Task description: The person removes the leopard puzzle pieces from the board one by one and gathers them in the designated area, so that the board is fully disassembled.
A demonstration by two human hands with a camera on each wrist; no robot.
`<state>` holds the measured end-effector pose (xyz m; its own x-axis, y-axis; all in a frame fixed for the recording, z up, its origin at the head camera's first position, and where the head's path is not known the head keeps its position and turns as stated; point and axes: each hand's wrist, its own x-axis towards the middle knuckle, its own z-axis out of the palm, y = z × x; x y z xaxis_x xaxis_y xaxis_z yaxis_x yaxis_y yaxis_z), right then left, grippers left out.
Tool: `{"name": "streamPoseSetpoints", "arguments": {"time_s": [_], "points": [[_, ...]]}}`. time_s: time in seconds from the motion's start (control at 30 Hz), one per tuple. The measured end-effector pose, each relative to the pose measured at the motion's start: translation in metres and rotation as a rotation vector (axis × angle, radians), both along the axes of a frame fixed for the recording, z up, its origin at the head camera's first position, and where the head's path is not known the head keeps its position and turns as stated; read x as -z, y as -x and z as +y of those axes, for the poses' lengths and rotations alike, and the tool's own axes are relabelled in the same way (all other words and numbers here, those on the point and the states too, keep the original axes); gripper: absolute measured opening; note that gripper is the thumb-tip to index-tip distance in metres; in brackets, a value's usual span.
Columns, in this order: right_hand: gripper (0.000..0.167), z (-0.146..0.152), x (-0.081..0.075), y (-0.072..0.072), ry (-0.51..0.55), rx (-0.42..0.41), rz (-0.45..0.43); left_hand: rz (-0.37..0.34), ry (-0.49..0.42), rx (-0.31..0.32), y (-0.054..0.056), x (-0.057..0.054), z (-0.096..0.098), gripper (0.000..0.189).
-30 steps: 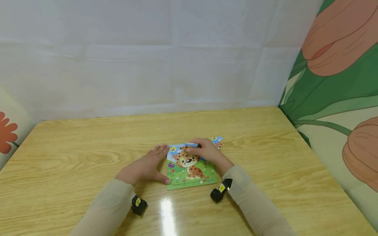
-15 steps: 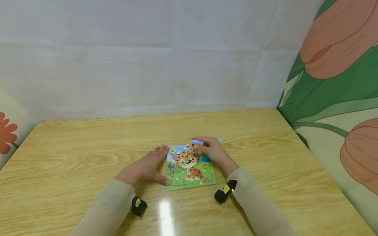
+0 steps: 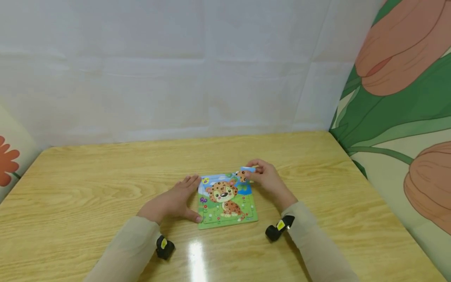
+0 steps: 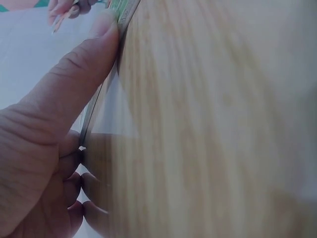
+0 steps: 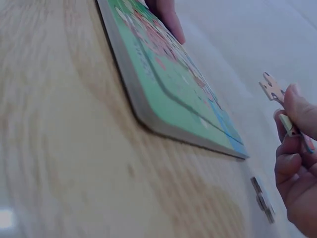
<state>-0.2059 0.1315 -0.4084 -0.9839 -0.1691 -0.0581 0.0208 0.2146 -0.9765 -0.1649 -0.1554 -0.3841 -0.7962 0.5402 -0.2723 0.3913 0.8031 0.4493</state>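
A puzzle board (image 3: 220, 219) with a spotted leopard cub picture lies flat on the table. At its left side is my left hand (image 3: 170, 201), fingers extended and thumb (image 4: 96, 47) resting against the near left corner. Over the board's far right corner, my right hand (image 3: 269, 180) pinches a spotted puzzle piece (image 3: 242, 175) between thumb and fingers, raised off the board. In the right wrist view, more coloured piece edges (image 5: 288, 124) show under the right thumb; whether they belong to a second piece I cannot tell.
Another puzzle piece (image 5: 262, 199) lies on the table beside the board's far right corner, seen edge-on in the right wrist view. The wooden table (image 3: 105, 168) ends at a white cloth (image 3: 158, 78) at the back. A flower-patterned wall (image 3: 398, 156) stands at the right.
My right hand has moved right with the spotted piece, from the board's upper middle to its far right corner. My left hand has stayed at the left edge.
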Motion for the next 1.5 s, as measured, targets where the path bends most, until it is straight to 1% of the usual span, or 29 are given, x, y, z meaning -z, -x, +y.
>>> {"name": "streamPoseSetpoints", "arguments": {"time_s": [0.07, 0.1, 0.13, 0.3, 0.33, 0.4, 0.63, 0.73, 0.97, 1.03, 1.17, 1.23, 1.37, 1.5], "points": [[0.024, 0.005, -0.001, 0.0, -0.009, 0.009, 0.013, 0.006, -0.004, 0.001, 0.0, 0.0, 0.0, 0.121], [0.025, 0.006, -0.005, -0.002, -0.012, 0.013, 0.011, 0.007, -0.006, 0.002, 0.0, 0.0, 0.0, 0.121], [0.026, 0.008, -0.006, -0.003, -0.02, 0.02, 0.014, 0.007, -0.007, 0.002, -0.001, 0.0, 0.001, 0.121], [0.028, 0.018, -0.005, 0.001, -0.001, 0.074, 0.004, 0.002, -0.006, -0.002, -0.001, -0.001, 0.001, 0.121], [0.028, 0.02, 0.0, 0.003, 0.01, 0.085, 0.008, 0.002, -0.005, -0.003, -0.001, -0.001, 0.002, 0.121], [0.029, 0.024, 0.0, 0.005, 0.036, 0.106, 0.001, 0.0, -0.005, -0.004, -0.001, -0.001, 0.001, 0.121], [0.03, 0.041, 0.001, 0.008, -0.04, 0.16, 0.022, -0.01, 0.002, -0.013, -0.001, -0.001, 0.002, 0.122], [0.032, 0.049, 0.002, 0.009, -0.038, 0.187, 0.011, -0.014, -0.003, -0.015, -0.001, -0.001, 0.002, 0.121], [0.035, 0.064, 0.005, 0.013, 0.01, 0.26, -0.064, -0.017, -0.003, -0.017, 0.0, 0.002, 0.002, 0.122], [0.036, 0.067, 0.006, 0.015, 0.028, 0.271, -0.081, -0.017, -0.004, -0.017, -0.001, 0.002, 0.002, 0.122], [0.035, 0.072, 0.006, 0.018, 0.031, 0.276, -0.098, -0.003, -0.005, -0.005, -0.001, 0.002, 0.002, 0.122], [0.034, 0.073, 0.006, 0.02, -0.006, 0.272, -0.102, 0.0, -0.001, -0.005, -0.001, 0.002, 0.001, 0.122], [0.033, 0.075, 0.004, 0.022, -0.166, 0.251, -0.073, -0.001, -0.007, -0.008, -0.002, 0.001, 0.002, 0.122], [0.035, 0.074, 0.002, 0.023, -0.32, 0.243, -0.017, -0.002, -0.012, -0.011, -0.002, -0.001, 0.002, 0.121]]}}
